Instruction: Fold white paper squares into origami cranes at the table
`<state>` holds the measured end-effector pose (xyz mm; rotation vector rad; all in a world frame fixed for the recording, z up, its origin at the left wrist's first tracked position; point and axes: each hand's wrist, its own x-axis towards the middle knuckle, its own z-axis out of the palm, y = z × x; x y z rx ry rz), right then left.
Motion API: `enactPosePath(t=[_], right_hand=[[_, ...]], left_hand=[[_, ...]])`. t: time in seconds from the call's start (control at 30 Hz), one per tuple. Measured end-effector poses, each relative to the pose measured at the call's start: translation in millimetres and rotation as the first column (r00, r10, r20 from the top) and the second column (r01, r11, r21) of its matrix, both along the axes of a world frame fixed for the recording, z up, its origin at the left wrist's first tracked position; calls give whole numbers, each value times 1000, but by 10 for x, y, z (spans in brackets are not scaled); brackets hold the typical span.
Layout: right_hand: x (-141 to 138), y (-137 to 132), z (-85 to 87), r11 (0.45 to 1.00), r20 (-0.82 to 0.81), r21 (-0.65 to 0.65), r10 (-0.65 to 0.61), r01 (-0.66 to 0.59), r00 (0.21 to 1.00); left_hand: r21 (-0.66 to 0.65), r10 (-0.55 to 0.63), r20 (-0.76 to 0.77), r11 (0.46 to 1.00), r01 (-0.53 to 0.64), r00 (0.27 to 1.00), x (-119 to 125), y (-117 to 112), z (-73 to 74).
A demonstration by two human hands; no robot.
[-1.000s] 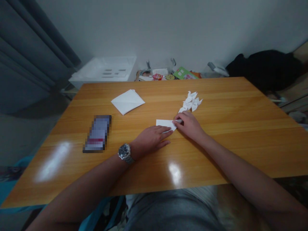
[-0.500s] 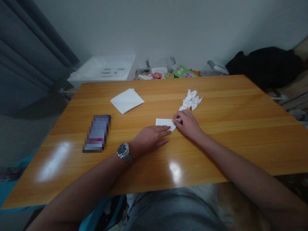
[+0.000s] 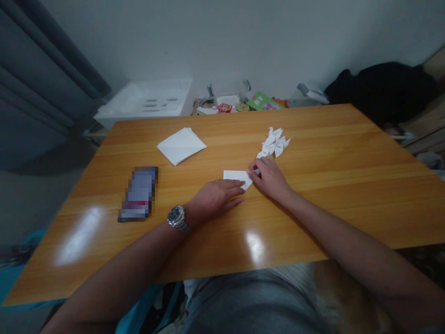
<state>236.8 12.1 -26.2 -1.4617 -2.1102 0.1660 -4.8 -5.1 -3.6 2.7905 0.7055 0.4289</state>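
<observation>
Resting your left hand (image 3: 219, 194), fingers extended, on the folded white paper (image 3: 234, 175) at its fingertips; your right hand (image 3: 268, 177) pinches the paper's right end. Paper figures (image 3: 273, 137) lie just beyond your right hand, phone (image 3: 139, 191) left of your left.

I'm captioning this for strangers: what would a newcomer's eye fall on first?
First, the small folded white paper near the middle of the wooden table, with the left grip resting flat on it and the right grip pinching its right end. Then the cluster of white paper figures just beyond the right grip, and the silver watch on the left wrist.
</observation>
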Motion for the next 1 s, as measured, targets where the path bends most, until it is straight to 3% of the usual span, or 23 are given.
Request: enactPosePath(t=[0.77, 1.0], right_hand=[[7, 15, -11, 1000, 23, -6, 8, -8, 1000], [7, 7, -2, 1000, 16, 0, 18, -18, 1000]], left_hand=[[83, -5, -89, 997, 12, 996, 64, -9, 35], [-32, 6, -26, 999, -7, 1000, 32, 34, 37]])
